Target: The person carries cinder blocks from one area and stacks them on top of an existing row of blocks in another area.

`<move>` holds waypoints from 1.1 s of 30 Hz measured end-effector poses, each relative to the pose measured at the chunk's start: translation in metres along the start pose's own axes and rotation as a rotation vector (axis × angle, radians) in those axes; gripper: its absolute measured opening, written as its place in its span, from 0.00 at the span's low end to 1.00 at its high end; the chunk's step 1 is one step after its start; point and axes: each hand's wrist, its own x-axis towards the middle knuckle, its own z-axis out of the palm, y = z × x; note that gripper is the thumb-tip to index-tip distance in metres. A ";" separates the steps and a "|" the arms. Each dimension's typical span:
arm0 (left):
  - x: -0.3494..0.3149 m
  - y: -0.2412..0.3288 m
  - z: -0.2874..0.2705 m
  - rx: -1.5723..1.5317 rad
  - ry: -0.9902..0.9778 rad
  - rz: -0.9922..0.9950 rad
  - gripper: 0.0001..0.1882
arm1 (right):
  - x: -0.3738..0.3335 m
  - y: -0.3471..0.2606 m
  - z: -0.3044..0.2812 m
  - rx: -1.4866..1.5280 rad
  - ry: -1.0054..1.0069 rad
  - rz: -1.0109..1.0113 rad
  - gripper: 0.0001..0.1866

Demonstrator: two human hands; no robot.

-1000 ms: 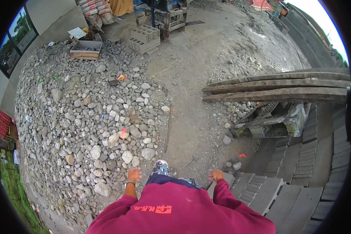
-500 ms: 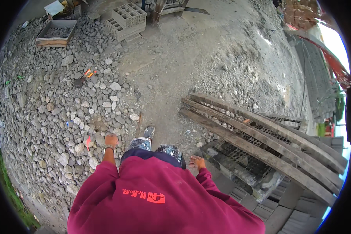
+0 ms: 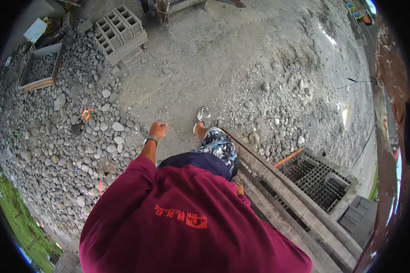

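My left hand (image 3: pixel 158 130) swings forward over the bare ground at the edge of the stones, its fingers curled in with nothing visible in them. A bracelet or watch circles that wrist. My right hand (image 3: pixel 240 189) hangs low at my side, close to the long wooden planks (image 3: pixel 287 175); its fingers are mostly hidden by my body and sleeve. One shoe (image 3: pixel 204 113) shows ahead on the grey ground.
Loose stones (image 3: pixel 50 136) spread over the left. A stone-filled wooden box (image 3: pixel 40 84) and stacked concrete hollow blocks (image 3: pixel 118 34) stand far left. A dark grid-like pallet (image 3: pixel 314 177) lies beyond the planks. A rusty post (image 3: pixel 396 91) rises at the right.
I have stepped forward, and my view has turned. My left hand has swung forward; my right hand has dropped back, now mostly out of sight. The planks now lie right beside me.
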 end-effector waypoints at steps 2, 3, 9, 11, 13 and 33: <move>0.006 0.060 0.003 0.141 0.005 -0.103 0.16 | 0.060 -0.045 -0.071 0.370 -0.277 0.198 0.17; 0.012 0.084 0.003 0.148 0.005 -0.115 0.16 | 0.080 -0.085 -0.081 0.291 -0.231 0.216 0.18; 0.053 0.196 0.023 -0.306 0.135 -0.194 0.19 | 0.226 -0.415 -0.145 -0.159 0.119 -0.088 0.22; 0.071 0.234 0.040 -0.366 0.123 -0.283 0.19 | 0.281 -0.513 -0.153 -0.097 0.155 -0.250 0.22; 0.084 0.267 0.057 -0.370 0.131 -0.332 0.18 | 0.317 -0.609 -0.147 -0.142 0.083 -0.343 0.22; 0.546 0.914 0.064 -0.429 0.249 -0.004 0.17 | 0.475 -0.848 -0.380 -0.218 0.126 0.023 0.18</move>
